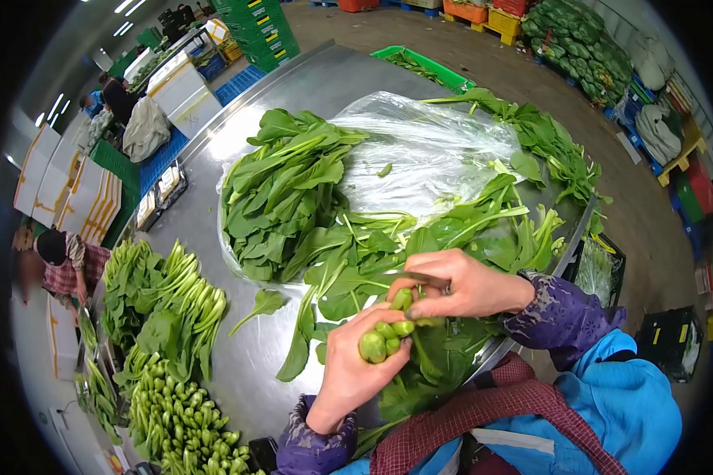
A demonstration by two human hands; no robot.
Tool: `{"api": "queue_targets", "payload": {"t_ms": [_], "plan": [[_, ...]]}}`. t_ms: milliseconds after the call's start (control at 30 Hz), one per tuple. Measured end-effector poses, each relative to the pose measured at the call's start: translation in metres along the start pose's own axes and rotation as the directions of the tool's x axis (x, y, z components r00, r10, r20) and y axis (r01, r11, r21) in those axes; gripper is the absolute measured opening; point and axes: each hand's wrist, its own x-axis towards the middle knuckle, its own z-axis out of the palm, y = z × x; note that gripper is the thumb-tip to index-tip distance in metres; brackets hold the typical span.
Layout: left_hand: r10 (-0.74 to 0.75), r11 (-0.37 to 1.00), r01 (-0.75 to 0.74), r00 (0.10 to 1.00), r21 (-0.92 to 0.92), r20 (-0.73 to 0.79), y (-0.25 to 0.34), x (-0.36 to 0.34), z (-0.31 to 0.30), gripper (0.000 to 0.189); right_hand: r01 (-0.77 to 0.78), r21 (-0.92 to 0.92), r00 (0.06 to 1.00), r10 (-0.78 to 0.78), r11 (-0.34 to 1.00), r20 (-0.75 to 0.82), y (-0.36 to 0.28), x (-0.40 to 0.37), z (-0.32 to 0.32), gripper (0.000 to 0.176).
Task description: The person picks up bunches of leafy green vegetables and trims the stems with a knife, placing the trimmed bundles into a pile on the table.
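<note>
My left hand (358,347) is closed round a small bunch of leafy greens (382,340), its pale green stem ends facing up. Just above it, my right hand (477,283) grips what looks like a small knife (424,279) with a dark, narrow blade; the fingers hide part of it. The right thumb is close to the stem ends. Loose leaves and stalks (432,348) lie beneath both hands. Beyond them, a large pile of leafy greens (281,190) rests partly on a clear plastic sheet (420,142).
Bundled greens (174,412) are stacked along the left side of the metal table (242,332). More greens (554,146) hang over its right edge. A green crate (424,67) stands beyond the far edge. At the left is another person (75,265) in a checked top.
</note>
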Motion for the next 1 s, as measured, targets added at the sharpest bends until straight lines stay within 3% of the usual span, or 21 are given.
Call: {"api": "queue_targets", "payload": {"t_ms": [100,167,200,267,300,400,467,567,667,700,767,800,833,867,900,967,1000], "plan": [[0.138,0.977,-0.132,0.99,0.164,-0.022,-0.002,-0.002,0.003,0.03,-0.082,0.033,0.996,0.081,0.996,0.031,-0.003,0.0,0.001,0.024],[0.199,0.922,-0.175,0.979,0.345,-0.035,-0.001,-0.005,0.004,0.035,0.213,-0.372,0.969,-0.244,0.904,-0.038,0.008,-0.002,0.005,0.022],[0.195,0.924,-0.17,0.98,0.344,-0.037,-0.001,-0.006,0.003,0.035,0.213,-0.368,0.97,-0.242,0.905,-0.035,0.006,-0.003,0.004,0.022],[0.316,0.786,-0.208,0.945,0.582,-0.089,0.0,-0.007,0.001,0.037,0.09,-0.783,0.963,-0.253,0.615,-0.088,0.002,-0.003,-0.003,0.021],[0.315,0.787,-0.208,0.945,0.581,-0.09,0.002,-0.007,-0.001,0.037,0.044,-0.816,0.924,-0.334,0.577,-0.186,0.006,-0.001,-0.009,0.023],[0.224,0.937,-0.221,0.974,0.271,0.022,0.013,-0.009,-0.013,0.034,0.107,-0.72,0.77,-0.515,0.686,-0.376,0.004,0.009,-0.018,0.023],[0.168,0.957,-0.189,0.979,0.218,0.113,0.023,-0.009,-0.019,0.029,0.127,-0.684,0.767,-0.509,0.718,-0.391,0.003,0.012,-0.013,0.023],[0.086,0.994,-0.068,0.973,-0.089,0.213,0.02,-0.009,-0.025,0.025,0.15,-0.62,0.79,-0.471,0.77,-0.393,-0.002,0.009,-0.008,0.022],[0.062,0.998,-0.061,0.991,-0.011,0.117,0.02,-0.008,-0.029,0.025,0.202,-0.592,0.807,-0.475,0.78,-0.35,0.0,0.01,-0.001,0.019],[0.146,0.987,-0.149,0.988,0.062,0.056,0.017,-0.006,-0.025,0.025,0.245,-0.494,0.835,-0.441,0.834,-0.33,-0.001,0.01,0.008,0.017],[0.105,0.994,-0.105,0.987,-0.001,0.121,0.013,-0.004,-0.019,0.026,0.318,-0.317,0.868,-0.409,0.894,-0.282,-0.001,0.01,0.027,0.014],[0.068,0.996,-0.058,0.98,-0.061,0.187,0.012,-0.002,-0.016,0.027,0.286,-0.261,0.902,-0.351,0.922,-0.253,-0.004,0.01,0.031,0.015],[0.151,0.988,-0.148,0.98,-0.03,0.13,0.01,-0.001,-0.014,0.027,0.254,-0.211,0.916,-0.304,0.944,-0.26,0.001,0.011,0.033,0.015],[0.15,0.989,-0.146,0.98,-0.034,0.129,0.005,0.001,-0.015,0.027,0.22,-0.157,0.93,-0.256,0.963,-0.264,0.006,0.011,0.033,0.015],[0.079,0.995,-0.068,0.985,-0.078,0.151,-0.001,0.001,-0.017,0.026,0.217,-0.154,0.932,-0.252,0.964,-0.261,0.008,0.014,0.03,0.015],[0.023,0.989,0.005,0.981,-0.145,0.19,-0.01,-0.001,-0.021,0.029,-0.121,-0.047,0.923,0.094,0.992,-0.374,0.014,0.028,0.013,0.019],[0.021,0.989,0.007,0.981,-0.148,0.192,-0.012,-0.004,-0.021,0.029,-0.192,-0.13,0.899,0.121,0.973,-0.422,0.028,0.036,0.002,0.022]]}}
